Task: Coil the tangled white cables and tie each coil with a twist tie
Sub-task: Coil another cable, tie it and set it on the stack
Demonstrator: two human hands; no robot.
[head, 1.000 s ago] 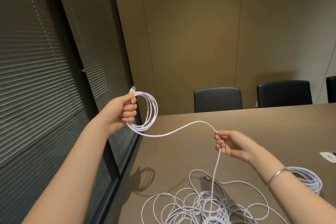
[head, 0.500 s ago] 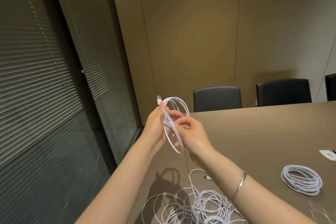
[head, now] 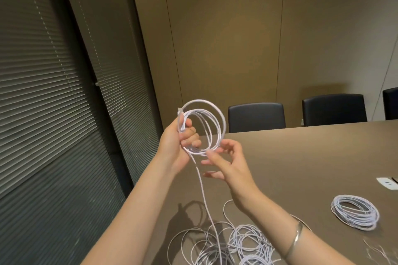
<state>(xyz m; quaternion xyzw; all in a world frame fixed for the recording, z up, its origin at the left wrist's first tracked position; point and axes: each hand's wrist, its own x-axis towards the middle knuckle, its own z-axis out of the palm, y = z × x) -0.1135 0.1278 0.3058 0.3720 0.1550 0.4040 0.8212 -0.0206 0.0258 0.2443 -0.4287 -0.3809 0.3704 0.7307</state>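
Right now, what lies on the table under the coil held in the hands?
Under the held coil a strand hangs to the tangled white cable on the table. The forearms cover part of it.

We hold a coil (head: 202, 129) above the tabletop (head: 301, 157), left hand (head: 178, 140) on its left side, right hand (head: 226, 161) just below and right. A cable pile (head: 226, 245) lies beneath; a finished coil (head: 355, 212) lies right; chairs (head: 256, 117) stand behind.

Dim warm room light; soft shadows on the table (head: 312, 157); wide-angle bending at edges
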